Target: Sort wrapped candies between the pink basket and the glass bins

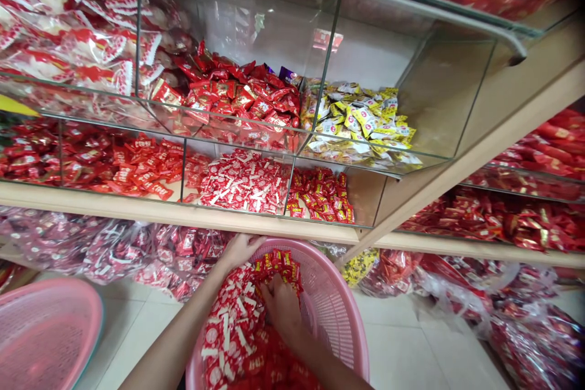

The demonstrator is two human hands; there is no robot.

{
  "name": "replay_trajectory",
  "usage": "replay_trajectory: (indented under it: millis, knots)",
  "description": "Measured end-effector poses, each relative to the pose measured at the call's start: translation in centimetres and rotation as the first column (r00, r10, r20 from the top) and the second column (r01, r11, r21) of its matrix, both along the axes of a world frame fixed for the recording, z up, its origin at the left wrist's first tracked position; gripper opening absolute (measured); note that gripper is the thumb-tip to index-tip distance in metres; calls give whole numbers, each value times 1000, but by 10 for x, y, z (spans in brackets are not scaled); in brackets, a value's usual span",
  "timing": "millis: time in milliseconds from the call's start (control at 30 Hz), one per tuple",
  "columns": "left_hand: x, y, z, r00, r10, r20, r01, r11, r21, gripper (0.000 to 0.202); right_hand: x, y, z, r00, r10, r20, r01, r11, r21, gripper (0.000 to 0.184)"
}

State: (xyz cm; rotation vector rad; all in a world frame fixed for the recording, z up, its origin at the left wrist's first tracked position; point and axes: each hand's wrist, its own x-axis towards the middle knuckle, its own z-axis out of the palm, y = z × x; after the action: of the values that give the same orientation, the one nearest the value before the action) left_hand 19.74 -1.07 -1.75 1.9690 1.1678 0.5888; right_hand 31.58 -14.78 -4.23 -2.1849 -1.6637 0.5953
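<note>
A: Looking down, what sits at the centre?

B: A pink mesh basket (329, 311), low in the frame, above a pale tiled floor (402, 347). It holds wrapped candies (233, 323), red-and-white ones to the left and red-and-gold ones at the far side.

A: And the hands?

B: The left hand (240, 250) grips the basket's far rim, fingers curled over the edge. The right hand (281, 308) lies palm-down inside the basket, fingers spread and pressed into the candies. Whether it has closed on any of them, I cannot tell.

A: What surrounds the basket?

B: Just beyond it runs a pale wooden shelf (228, 216) carrying glass bins (320, 73). The lower row holds red candies, a red-and-white heap (242, 183), then a small red-and-gold pile (324, 195). The upper row holds red wrappers (237, 94) and yellow-and-white wrappers (361, 122); the bin to the right of those shows no sweets. Clear bags of sweets (114, 244) crowd under the shelf. A second pink basket (46, 329) sits at the lower left, well apart.
</note>
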Motion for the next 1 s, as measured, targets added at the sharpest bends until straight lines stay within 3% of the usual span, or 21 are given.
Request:
replay_trajectory:
  millis: [100, 200, 433, 533, 1000]
  knots:
    - [0, 1, 0, 1000, 3, -15, -3, 1000, -5, 39, 9, -5, 11, 999, 33, 12, -33, 999, 1, 26]
    - [0, 1, -1, 1000, 13, -27, -13, 1000, -10, 38, 22, -15, 17, 985, 154, 78, -149, 987, -60, 29]
    - [0, 1, -3, 1000, -7, 6, 7, 1000, -7, 39, 28, -32, 14, 888, 440, 131, -409, 888, -209, 26]
    - [0, 1, -3, 1000, -12, 16, 12, 1000, -6, 41, 23, -29, 19, 871, 463, 163, -412, 870, -273, 28]
    - [2, 0, 1, 999, 35, -8, -36, 997, -75, 43, 19, -24, 30, 867, 455, 202, -396, 876, -275, 28]
